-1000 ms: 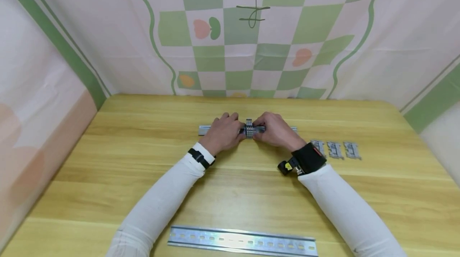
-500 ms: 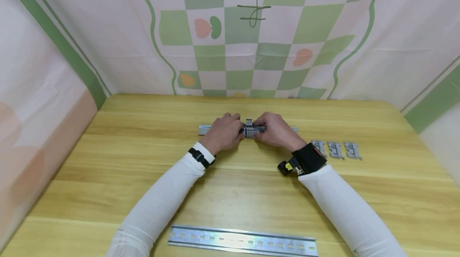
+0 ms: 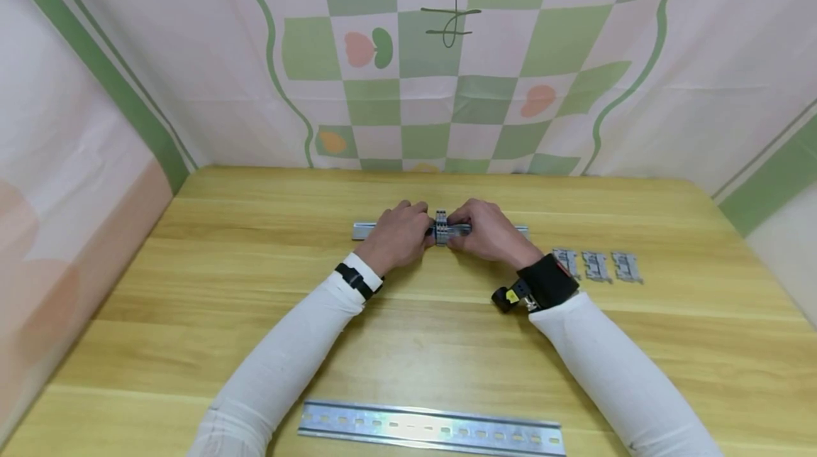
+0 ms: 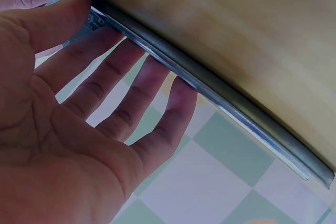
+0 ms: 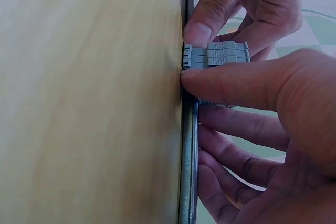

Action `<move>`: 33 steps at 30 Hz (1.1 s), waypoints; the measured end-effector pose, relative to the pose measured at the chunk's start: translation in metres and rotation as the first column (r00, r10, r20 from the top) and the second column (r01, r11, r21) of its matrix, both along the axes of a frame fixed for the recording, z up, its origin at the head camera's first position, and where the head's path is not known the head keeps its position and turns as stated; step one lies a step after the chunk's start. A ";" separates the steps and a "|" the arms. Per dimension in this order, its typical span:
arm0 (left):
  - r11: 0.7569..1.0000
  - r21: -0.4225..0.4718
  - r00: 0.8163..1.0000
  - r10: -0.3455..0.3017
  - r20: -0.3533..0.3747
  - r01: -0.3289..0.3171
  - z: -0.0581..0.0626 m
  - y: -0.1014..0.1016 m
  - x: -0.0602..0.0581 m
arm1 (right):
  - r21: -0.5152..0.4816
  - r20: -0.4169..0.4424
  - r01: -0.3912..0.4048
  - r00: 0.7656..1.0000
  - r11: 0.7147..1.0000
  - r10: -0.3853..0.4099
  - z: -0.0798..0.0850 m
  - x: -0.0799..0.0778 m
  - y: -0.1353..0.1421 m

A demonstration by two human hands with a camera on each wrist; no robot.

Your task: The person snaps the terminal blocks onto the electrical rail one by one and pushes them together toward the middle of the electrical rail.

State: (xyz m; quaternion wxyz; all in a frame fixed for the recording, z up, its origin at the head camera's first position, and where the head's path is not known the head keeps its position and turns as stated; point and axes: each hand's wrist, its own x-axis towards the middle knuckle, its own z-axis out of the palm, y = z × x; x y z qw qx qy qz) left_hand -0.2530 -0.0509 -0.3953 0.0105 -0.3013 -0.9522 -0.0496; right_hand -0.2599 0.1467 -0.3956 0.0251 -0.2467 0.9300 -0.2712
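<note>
A tight stack of grey DIN rail terminal blocks [image 3: 441,228] sits on a metal DIN rail [image 3: 364,231] near the back of the table. My left hand [image 3: 394,235] pinches the stack from the left; its other fingers [image 4: 157,114] touch the rail in the left wrist view. From the other side my right hand [image 3: 490,231] grips the blocks, its thumb [image 5: 231,83] against their side and the remaining fingers along the rail. Both hands cover much of the rail, and the blocks' undersides are hidden.
Three loose grey terminal blocks [image 3: 596,267] lie in a row to the right, one partly behind the right wrist strap. A second, slotted DIN rail [image 3: 430,430] lies at the table's front. A patterned cloth [image 3: 428,98] hangs behind the table [image 3: 255,343].
The stack of terminal blocks and my right hand have shifted very slightly left. Both hands keep their hold, and the loose blocks and front rail stay put.
</note>
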 end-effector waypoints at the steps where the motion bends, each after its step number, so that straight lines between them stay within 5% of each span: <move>1: 1.000 0.001 1.000 0.001 0.000 -0.001 0.000 0.000 0.000 | 0.000 0.002 0.000 1.000 1.000 0.000 0.000 0.000 0.000; 16: 0.998 -0.055 1.000 0.004 0.014 -0.003 -0.001 0.001 -0.001 | 0.004 0.017 0.013 1.000 1.000 -0.013 0.001 0.000 -0.002; 33: 1.000 0.016 0.998 -0.001 0.071 0.000 0.002 -0.004 -0.004 | 0.039 0.054 0.006 0.998 0.999 -0.008 0.010 0.002 0.002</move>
